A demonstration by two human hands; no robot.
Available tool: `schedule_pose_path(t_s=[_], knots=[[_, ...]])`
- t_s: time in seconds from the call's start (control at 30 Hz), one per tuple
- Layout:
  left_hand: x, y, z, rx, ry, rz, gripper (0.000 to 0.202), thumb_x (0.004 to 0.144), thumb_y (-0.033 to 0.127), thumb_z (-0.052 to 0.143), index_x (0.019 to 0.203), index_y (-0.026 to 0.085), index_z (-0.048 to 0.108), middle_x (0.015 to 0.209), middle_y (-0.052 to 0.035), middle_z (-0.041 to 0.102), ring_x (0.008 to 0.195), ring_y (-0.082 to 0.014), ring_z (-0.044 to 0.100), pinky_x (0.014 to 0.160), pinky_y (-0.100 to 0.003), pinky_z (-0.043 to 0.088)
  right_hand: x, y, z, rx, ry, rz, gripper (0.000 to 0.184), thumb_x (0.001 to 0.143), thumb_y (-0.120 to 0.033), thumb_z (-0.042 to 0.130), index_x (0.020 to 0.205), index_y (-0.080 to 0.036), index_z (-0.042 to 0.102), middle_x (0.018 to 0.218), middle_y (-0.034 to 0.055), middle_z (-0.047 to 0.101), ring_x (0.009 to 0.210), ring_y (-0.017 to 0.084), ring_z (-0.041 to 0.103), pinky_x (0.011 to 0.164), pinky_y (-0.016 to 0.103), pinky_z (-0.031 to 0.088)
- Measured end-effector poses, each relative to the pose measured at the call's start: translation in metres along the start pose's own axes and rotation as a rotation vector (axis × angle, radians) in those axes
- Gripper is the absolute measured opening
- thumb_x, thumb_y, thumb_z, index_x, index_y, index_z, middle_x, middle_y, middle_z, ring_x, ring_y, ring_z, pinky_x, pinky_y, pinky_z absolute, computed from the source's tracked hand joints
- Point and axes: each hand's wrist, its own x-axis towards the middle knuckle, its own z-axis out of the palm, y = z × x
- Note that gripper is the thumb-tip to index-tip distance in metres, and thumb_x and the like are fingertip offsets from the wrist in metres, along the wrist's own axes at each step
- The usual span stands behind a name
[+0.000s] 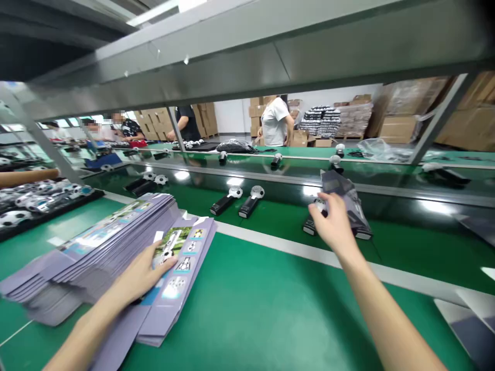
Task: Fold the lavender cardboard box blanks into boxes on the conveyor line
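Flat printed carton (184, 273), lying just beside the stack: why is the left hand (141, 275) on it?

Its fingers are spread and pressed flat on the printed face, not gripping, which seems to pin the carton down against the green surface (247, 319).

And the stack of flat cartons (116, 234)?

It lies at the person's left, its layers fanned slightly, probably so that each edge stays easy to reach.

What about the right hand (334, 226)?

Its fingers are curled closed around a small football-patterned head (319, 205) on the conveyor belt (270, 242). A grey carton (344, 198) stands tilted right behind it. I can't tell whether the head is inside that carton, since the hand hides the join.

Why do the other pieces lie so neatly?

Two football-headed black handles (237, 201) sit side by side on the belt, heads pointing away. That spacing likely keeps each one separate and easy to pick up.

And on the far left?

A black tray of football heads (38, 206) sits there, with a co-worker's forearm (27, 178) reaching above it.
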Motion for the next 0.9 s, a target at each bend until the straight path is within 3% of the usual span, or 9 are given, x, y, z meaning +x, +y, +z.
schedule_pose_path(t_s=[0.07,0.13,0.3,0.4,0.53,0.63,0.73,0.8,0.9], knots=[[0.004,0.011,0.004,-0.034,-0.045,-0.029,0.102,0.073,0.078,0.039,0.142,0.003,0.04,0.143,-0.0261,0.048,0.132,-0.041,0.048,0.113,-0.056,0.038,-0.016,-0.022,0.02,0.31,-0.225,0.094,0.053,0.077,-0.044,0.052,0.117,-0.011,0.057,0.127,0.0191,0.056,0.124,0.031,0.052,0.11,0.049,0.039],[0.007,0.022,0.006,-0.065,-0.086,-0.023,0.102,0.072,0.078,0.04,0.143,0.005,0.039,0.147,-0.0233,0.044,0.136,-0.039,0.044,0.116,-0.054,0.034,-0.037,-0.039,0.042,0.507,-0.492,0.261,0.049,0.078,-0.045,0.054,0.117,-0.014,0.055,0.123,0.0153,0.059,0.117,0.029,0.055,0.101,0.047,0.047],[-0.006,0.05,0.014,-0.115,-0.167,0.052,0.104,0.068,0.077,0.046,0.142,0.004,0.04,0.15,-0.0218,0.04,0.14,-0.0365,0.039,0.121,-0.051,0.028,-0.083,-0.053,0.082,0.601,-0.826,0.599,0.047,0.084,-0.034,0.057,0.127,-0.018,0.05,0.133,0.0133,0.055,0.129,0.025,0.05,0.101,0.043,0.046],[-0.027,0.074,0.023,-0.149,-0.214,0.106,0.097,0.07,0.077,0.046,0.142,0.012,0.042,0.152,-0.0169,0.04,0.142,-0.0354,0.037,0.121,-0.051,0.03,-0.094,-0.053,0.09,0.634,-0.84,0.661,0.059,0.084,-0.032,0.057,0.138,-0.017,0.04,0.138,0.0126,0.054,0.13,0.023,0.051,0.105,0.04,0.046],[-0.047,0.109,0.029,-0.321,-0.339,0.111,0.089,0.076,0.076,0.043,0.145,0.022,0.035,0.148,-0.0121,0.046,0.137,-0.0333,0.044,0.117,-0.051,0.036,-0.09,-0.058,0.085,0.448,-0.781,0.508,0.074,0.085,-0.027,0.06,0.149,-0.009,0.028,0.149,0.0178,0.04,0.137,0.024,0.043,0.119,0.035,0.03],[-0.052,0.126,0.025,-0.567,-0.472,0.09,0.092,0.074,0.079,0.046,0.145,0.023,0.03,0.15,-0.013,0.042,0.14,-0.0308,0.04,0.12,-0.049,0.033,-0.083,-0.062,0.074,0.179,-0.83,0.368,0.077,0.089,-0.032,0.06,0.153,-0.01,0.023,0.158,0.0238,0.016,0.152,0.03,0.012,0.124,0.04,0.016],[-0.054,0.135,0.015,-0.714,-0.532,0.085,0.098,0.071,0.083,0.049,0.145,0.022,0.025,0.16,-0.0144,0.024,0.144,-0.0312,0.034,0.122,-0.048,0.031,-0.078,-0.064,0.065,0.064,-0.861,0.318,0.077,0.092,-0.035,0.057,0.154,-0.008,0.02,0.161,0.026,0.004,0.15,0.033,-0.013,0.124,0.047,0.005],[-0.055,0.14,0.005,-0.748,-0.54,0.06,0.099,0.071,0.084,0.051,0.145,0.025,0.024,0.162,-0.0132,0.019,0.141,-0.0326,0.039,0.12,-0.05,0.034,-0.075,-0.066,0.059,0.059,-0.822,0.265,0.074,0.091,-0.035,0.056,0.153,-0.009,0.024,0.161,0.023,0.012,0.151,0.033,-0.008,0.124,0.051,0.005],[-0.055,0.151,-0.013,-0.758,-0.426,0.068,0.097,0.072,0.084,0.051,0.145,0.028,0.022,0.162,-0.0116,0.018,0.143,-0.0337,0.035,0.122,-0.055,0.03,-0.071,-0.079,0.046,0.241,-0.644,0.135,0.075,0.088,-0.035,0.058,0.152,-0.015,0.027,0.158,0.0169,0.027,0.15,0.032,0.018,0.124,0.053,0.015]])
